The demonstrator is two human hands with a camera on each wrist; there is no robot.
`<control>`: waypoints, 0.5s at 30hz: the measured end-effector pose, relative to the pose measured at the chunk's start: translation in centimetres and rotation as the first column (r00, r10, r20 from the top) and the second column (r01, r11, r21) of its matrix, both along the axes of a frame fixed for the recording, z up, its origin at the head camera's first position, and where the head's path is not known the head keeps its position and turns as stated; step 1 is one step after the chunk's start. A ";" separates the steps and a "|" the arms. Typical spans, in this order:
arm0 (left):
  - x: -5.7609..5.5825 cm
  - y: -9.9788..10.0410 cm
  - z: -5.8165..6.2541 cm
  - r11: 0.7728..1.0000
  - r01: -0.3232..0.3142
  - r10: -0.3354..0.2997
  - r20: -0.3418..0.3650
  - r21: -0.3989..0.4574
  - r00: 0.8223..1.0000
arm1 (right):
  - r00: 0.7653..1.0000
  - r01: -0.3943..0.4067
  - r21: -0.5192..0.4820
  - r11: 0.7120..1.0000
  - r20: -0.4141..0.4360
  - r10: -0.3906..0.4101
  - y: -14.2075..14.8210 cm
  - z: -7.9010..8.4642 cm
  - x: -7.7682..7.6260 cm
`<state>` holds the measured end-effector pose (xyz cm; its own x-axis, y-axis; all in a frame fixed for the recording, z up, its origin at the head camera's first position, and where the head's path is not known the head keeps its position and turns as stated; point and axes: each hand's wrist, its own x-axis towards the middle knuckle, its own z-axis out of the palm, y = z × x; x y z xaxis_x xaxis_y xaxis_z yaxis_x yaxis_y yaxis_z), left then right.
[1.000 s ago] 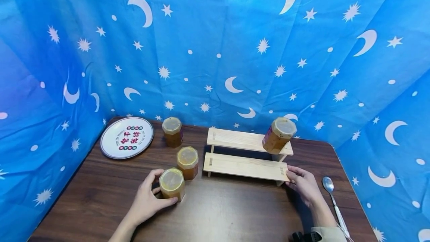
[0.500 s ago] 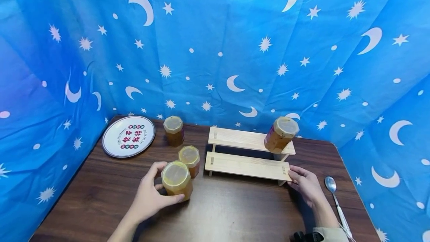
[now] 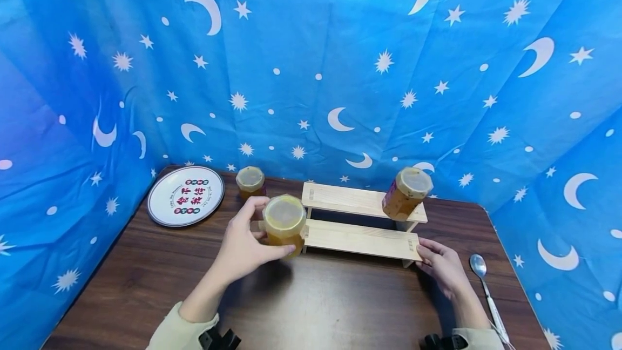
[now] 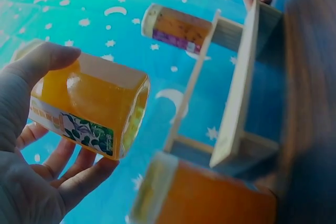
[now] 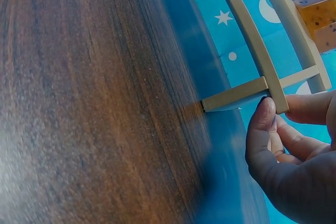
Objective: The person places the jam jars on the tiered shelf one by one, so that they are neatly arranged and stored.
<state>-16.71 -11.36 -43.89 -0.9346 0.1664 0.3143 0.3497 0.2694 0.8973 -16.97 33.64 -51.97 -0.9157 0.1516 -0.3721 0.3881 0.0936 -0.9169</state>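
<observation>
My left hand [image 3: 245, 247] holds an amber honey jar [image 3: 284, 220] with a pale faceted lid, raised off the table by the left end of a two-tier wooden rack [image 3: 359, 239]. In the left wrist view this jar [image 4: 89, 103] shows a label with green leaves, thumb on one side and fingers on the other. Below it, another orange jar [image 4: 205, 192] appears; the held jar mostly hides it in the head view. At the rack's right end, my right hand [image 3: 442, 269] pinches the lower board between thumb and fingers. A speckled jar [image 3: 405, 199] stands on the upper board's right end.
Behind the left hand stands another jar [image 3: 250, 180], partly covered by the fingers. A white plate [image 3: 160, 204] with red characters lies at the back left. On the right is a metal spoon [image 3: 488, 296]. Blue star-patterned cloth [image 3: 311, 96] hangs around the wooden table [image 3: 340, 307].
My left hand has lifted the honey jar off the table and carried it rightward and away from me, toward the rack. The right hand has stayed at the lower board's end.
</observation>
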 end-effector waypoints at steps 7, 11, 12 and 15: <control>-2.2 3.0 1.5 0.999 -0.042 0.040 -0.050 -0.029 0.998 | 1.000 0.002 0.008 1.000 -0.001 -0.002 -0.1 0.2 0.0; -3.7 4.9 1.7 0.996 -0.082 0.078 -0.090 -0.046 0.993 | 1.000 0.004 0.003 1.000 -0.004 -0.004 -0.2 0.2 0.0; -4.1 5.3 1.7 0.994 -0.096 0.090 -0.102 -0.057 0.991 | 1.000 0.007 0.001 1.000 -0.003 -0.007 -0.2 0.2 0.0; -5.2 6.7 1.5 0.988 -0.129 0.117 -0.143 -0.079 0.983 | 1.000 0.009 0.003 1.000 0.003 -0.009 -0.1 0.1 -0.1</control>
